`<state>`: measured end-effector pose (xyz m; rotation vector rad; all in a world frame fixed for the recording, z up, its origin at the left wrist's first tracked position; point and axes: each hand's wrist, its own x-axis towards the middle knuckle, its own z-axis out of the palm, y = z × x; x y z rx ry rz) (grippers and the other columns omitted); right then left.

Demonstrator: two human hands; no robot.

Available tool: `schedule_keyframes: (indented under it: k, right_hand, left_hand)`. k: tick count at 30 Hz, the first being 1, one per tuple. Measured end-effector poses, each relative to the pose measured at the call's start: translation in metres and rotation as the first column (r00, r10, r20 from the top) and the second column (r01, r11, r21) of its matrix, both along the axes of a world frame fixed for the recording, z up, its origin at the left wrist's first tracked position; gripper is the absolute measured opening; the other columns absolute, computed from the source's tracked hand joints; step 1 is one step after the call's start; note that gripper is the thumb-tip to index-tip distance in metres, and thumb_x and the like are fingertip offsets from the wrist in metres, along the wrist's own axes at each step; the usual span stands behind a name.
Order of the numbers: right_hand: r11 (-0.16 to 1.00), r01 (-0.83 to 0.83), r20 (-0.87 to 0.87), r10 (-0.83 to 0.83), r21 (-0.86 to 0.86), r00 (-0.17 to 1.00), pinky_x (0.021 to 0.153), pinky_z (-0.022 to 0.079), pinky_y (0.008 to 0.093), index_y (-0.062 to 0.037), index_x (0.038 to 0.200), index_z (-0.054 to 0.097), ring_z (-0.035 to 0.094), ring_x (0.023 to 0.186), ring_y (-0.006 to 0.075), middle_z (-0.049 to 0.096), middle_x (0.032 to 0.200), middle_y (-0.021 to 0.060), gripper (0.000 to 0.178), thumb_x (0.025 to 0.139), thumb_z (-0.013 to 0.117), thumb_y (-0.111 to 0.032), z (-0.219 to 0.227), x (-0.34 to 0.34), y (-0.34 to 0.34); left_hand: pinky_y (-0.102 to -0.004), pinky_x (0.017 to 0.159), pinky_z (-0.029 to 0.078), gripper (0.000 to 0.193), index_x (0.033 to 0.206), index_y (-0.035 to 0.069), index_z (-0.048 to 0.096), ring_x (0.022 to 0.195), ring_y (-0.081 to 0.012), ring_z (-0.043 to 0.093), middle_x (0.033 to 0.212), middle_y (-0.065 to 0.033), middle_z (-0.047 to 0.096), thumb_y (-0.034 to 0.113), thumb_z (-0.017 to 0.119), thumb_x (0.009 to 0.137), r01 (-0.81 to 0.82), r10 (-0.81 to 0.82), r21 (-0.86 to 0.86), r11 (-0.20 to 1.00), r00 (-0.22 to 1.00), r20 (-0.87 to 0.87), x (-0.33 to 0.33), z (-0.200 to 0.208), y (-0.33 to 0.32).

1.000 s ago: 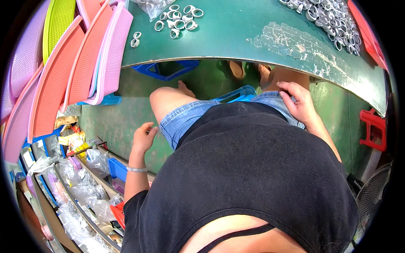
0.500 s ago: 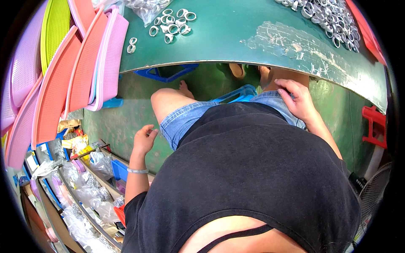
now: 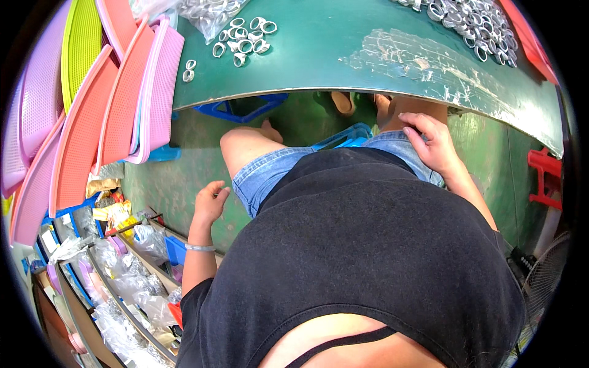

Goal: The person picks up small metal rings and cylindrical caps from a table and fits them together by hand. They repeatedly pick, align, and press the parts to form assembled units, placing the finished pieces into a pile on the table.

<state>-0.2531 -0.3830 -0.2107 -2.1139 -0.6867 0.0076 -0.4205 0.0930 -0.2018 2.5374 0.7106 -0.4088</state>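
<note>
On the green table (image 3: pixel 294 69), toward the left, see loose rings (image 3: pixel 243 40), probably light, stiff and smooth, best pinched from both sides, with left hand (image 3: pixel 210 202) and right hand (image 3: pixel 434 144) away, half-curled, apparently empty.

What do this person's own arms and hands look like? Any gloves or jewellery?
Both are bare human hands, no gloves. The left hand has a pale, smooth bangle at its wrist; the right hand shows none. A short black sleeve covers the upper left arm.

Fisheye view, from the head, facing down — torso (image 3: pixel 362 245) close below
</note>
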Motion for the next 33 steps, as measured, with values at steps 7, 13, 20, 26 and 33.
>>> schedule_keyframes:
  k: [7,13,20,26,33]
  right_hand:
    - [0.999,0.032,-0.022,-0.031,0.027,0.999,0.069,0.049,0.0351,-0.0023,0.099,0.060,0.061,0.081,0.0301,0.063,0.088,0.0137,0.019,0.081,0.057,-0.006,-0.004,-0.003,-0.004]
    - [0.990,0.070,-0.180,-0.047,0.119,0.982,0.070,0.049,0.0339,-0.0023,0.100,0.061,0.062,0.080,0.0292,0.063,0.087,0.0137,0.019,0.082,0.056,-0.008,-0.015,-0.001,0.001]
    - [0.998,-0.067,-0.794,0.039,-0.002,0.607,0.065,0.049,0.0316,-0.0026,0.113,0.056,0.059,0.072,0.0186,0.062,0.083,0.0074,0.028,0.089,0.051,-0.017,-0.107,0.082,0.066]
    - [0.871,0.487,-0.900,-0.161,0.064,0.405,0.055,0.044,0.0320,-0.0013,0.098,0.059,0.055,0.066,0.0187,0.059,0.080,0.0098,0.022,0.086,0.049,-0.018,-0.230,0.124,0.116]
    - [0.733,0.674,-0.897,-0.233,0.090,0.374,0.054,0.044,0.0312,-0.0014,0.097,0.059,0.055,0.065,0.0179,0.059,0.080,0.0094,0.022,0.087,0.048,-0.017,-0.239,0.147,0.125]
  left_hand:
    - [-0.0312,0.070,0.049,0.034,0.105,0.001,0.063,0.076,-0.0207,0.062,0.086,-0.0139,0.065,0.023,0.066,0.079,0.025,-0.025,0.012,1.000,1.000,-0.010,0.000,-0.002,0.004]
    - [-0.0327,0.075,0.049,0.036,0.108,0.000,0.061,0.083,-0.0245,0.063,0.092,-0.0169,0.065,0.023,0.064,0.080,0.062,-0.062,0.068,0.996,0.998,-0.006,0.014,0.022,-0.007]
    - [-0.0314,0.070,0.050,0.033,0.108,-0.001,0.061,0.078,-0.0227,0.063,0.092,-0.0165,0.064,0.015,0.065,0.079,0.166,-0.176,0.086,0.982,0.977,0.123,0.045,0.070,-0.039]
    - [-0.0323,0.070,0.051,0.032,0.106,0.000,0.060,0.078,-0.0249,0.062,0.094,-0.0170,0.062,0.011,0.066,0.076,0.333,-0.338,0.070,0.940,0.889,0.311,0.067,0.097,-0.088]
    - [-0.0357,0.074,0.050,0.031,0.102,-0.001,0.060,0.085,-0.0309,0.062,0.097,-0.0195,0.062,0.016,0.065,0.077,0.442,-0.481,0.194,0.876,0.837,0.262,0.109,0.129,-0.140]
